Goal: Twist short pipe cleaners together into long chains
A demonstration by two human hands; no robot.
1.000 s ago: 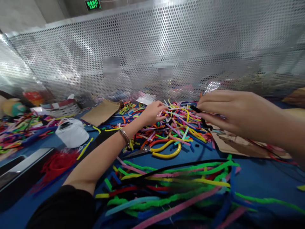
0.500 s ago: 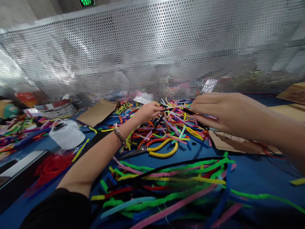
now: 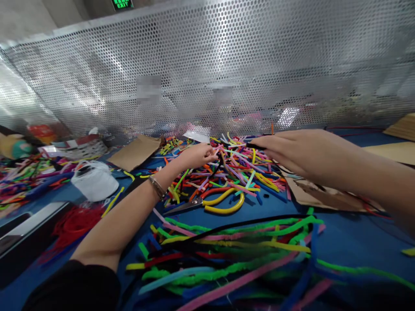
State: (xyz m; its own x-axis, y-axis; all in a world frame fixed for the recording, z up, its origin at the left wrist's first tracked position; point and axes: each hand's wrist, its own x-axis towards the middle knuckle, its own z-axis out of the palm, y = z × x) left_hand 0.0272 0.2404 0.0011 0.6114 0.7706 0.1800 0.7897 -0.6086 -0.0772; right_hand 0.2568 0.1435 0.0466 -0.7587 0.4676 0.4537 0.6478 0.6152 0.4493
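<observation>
My left hand [image 3: 200, 156], a bracelet at its wrist, is closed over a pile of short coloured pipe cleaner pieces [image 3: 233, 170]. Its fingertips are pinched together, and what they hold is too small to make out. To the right of the pile, my right hand [image 3: 298, 151] is held palm down, its fingers together around a short black pipe cleaner [image 3: 254, 146] that sticks out past the fingertips. Yellow-and-orange-handled scissors [image 3: 223, 209] lie in front of the pile. Nearer me is a spread of long pipe cleaners [image 3: 227, 274].
A perforated metal screen [image 3: 194, 56] closes off the back. Cardboard [image 3: 134, 153] lies behind my left arm, more torn cardboard [image 3: 311, 194] under my right arm. At left are a white pouch [image 3: 95, 183], red strands [image 3: 73, 222] and a dark box-like thing [image 3: 32, 242].
My hands have moved apart a little, the left one slightly to the left. The dark strand that ran between them no longer spans the gap. The view has shifted slightly.
</observation>
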